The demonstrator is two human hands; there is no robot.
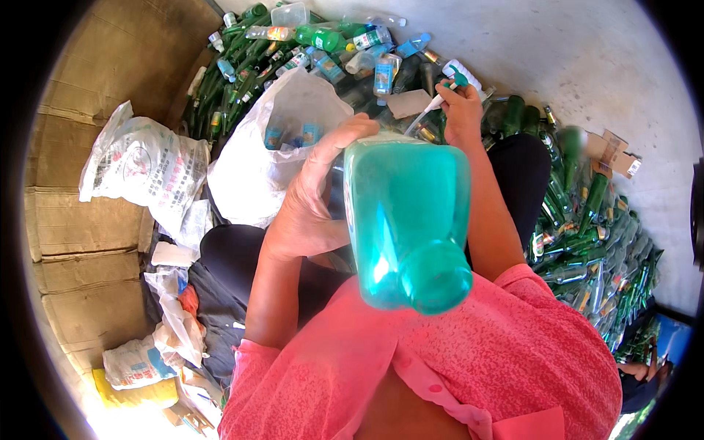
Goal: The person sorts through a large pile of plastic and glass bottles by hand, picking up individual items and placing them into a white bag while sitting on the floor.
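A large teal plastic bottle is close before me, its capless neck pointing toward my chest. My left hand grips it from the left side, fingers over its far end. In my right hand, beyond the bottle, is a pump dispenser with a green head and a white dip tube. The tube's lower end is near the bottle's far edge; I cannot tell whether they touch. An open white woven sack stands left of the bottle, with several blue-labelled plastic bottles inside.
Green glass bottles are heaped on the right, more lie at the back left. Plastic bottles cover the middle back. A printed sack lies by the cardboard wall at left. Plastic bags are below it. A pale wall stands behind.
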